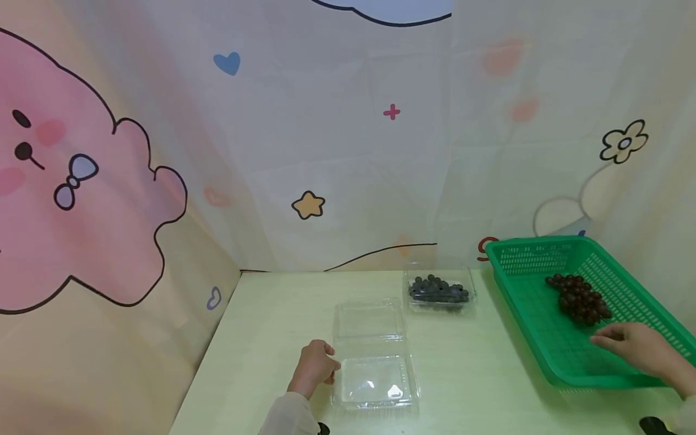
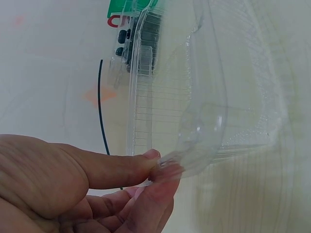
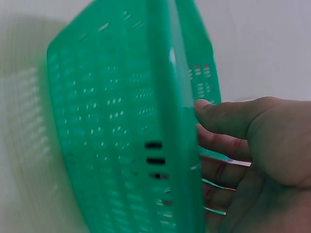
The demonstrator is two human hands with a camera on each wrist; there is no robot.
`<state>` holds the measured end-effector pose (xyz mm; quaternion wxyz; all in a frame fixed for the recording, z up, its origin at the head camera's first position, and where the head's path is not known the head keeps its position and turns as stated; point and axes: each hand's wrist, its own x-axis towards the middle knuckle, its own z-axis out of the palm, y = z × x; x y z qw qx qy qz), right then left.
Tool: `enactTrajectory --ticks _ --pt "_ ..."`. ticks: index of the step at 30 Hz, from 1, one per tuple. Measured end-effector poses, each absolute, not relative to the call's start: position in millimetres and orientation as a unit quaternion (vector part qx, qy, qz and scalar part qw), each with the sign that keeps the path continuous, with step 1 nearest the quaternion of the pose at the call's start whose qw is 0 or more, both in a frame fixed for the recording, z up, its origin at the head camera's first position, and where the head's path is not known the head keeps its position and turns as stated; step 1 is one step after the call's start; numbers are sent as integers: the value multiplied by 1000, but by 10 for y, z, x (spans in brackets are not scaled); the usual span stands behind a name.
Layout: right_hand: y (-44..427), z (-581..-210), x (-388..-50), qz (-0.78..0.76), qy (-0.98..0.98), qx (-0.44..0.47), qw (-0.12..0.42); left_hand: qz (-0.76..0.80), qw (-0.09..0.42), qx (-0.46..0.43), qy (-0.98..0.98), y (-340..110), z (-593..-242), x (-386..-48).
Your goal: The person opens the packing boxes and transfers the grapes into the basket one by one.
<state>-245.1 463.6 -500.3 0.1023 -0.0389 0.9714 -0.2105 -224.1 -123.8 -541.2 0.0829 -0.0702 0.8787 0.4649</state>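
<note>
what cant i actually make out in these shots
Head view: how many dark fruits the far box holds; they are small and overlap.
Head view: the near right corner of the green basket, lost behind the wrist of the right hand and at the picture's right edge.
Right wrist view: that hand's fingertips, except the thumb's, behind the basket's rim.
Left wrist view: the left hand's wrist, beyond the left edge.

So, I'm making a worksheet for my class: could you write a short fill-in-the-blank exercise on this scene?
1. The ____ hand pinches the open box.
2. The colour of the basket is ____.
3. Reddish grapes lie in the ____, not the open box.

Missing words: left; green; basket.
</note>
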Motion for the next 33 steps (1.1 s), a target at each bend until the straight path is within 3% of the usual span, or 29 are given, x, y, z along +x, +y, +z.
enactTrajectory --ticks 18,33 --pt "4150 -4814 -2168 -197 977 -65 56 475 83 -77 873 -1233 -5425 -2234" --pt "3822 -4886 -2025 -200 975 -41 89 480 96 -66 870 -1260 -5431 -2241"
